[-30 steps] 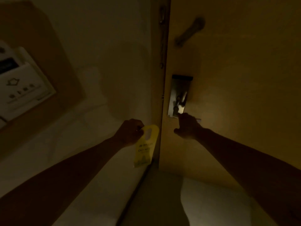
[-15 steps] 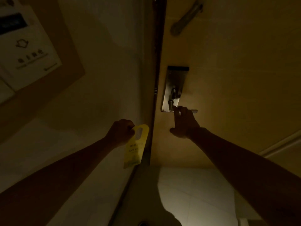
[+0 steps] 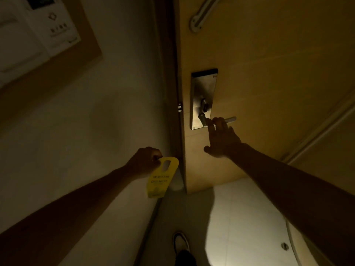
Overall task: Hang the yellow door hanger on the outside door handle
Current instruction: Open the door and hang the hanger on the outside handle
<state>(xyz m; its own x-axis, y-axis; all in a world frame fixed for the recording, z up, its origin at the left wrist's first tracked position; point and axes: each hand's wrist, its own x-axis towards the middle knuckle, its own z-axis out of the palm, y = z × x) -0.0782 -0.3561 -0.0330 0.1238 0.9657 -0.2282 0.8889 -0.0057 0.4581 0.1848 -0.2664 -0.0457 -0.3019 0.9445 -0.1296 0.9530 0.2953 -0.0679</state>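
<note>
In dim light, my left hand point(image 3: 144, 162) pinches the top edge of the yellow door hanger point(image 3: 161, 179), which dangles beside the door's edge. My right hand point(image 3: 222, 139) reaches up with its fingers curled over the metal lever handle point(image 3: 229, 119) on the inside face of the wooden door point(image 3: 269, 83). The lever sticks out from a steel lock plate point(image 3: 203, 89). The door stands slightly ajar, its edge and latch point(image 3: 180, 107) showing. The outside handle is hidden behind the door.
A white wall point(image 3: 96, 121) runs along the left with a switch panel point(image 3: 38, 25) on a wooden board. A metal door guard point(image 3: 201, 16) sits high on the door. My shoe point(image 3: 180, 242) stands on the pale tiled floor point(image 3: 240, 217).
The view has tilted down and the door has swung slightly inward. My right hand's fingers have closed over the lever. The left hand still holds the hanger by the door edge.
</note>
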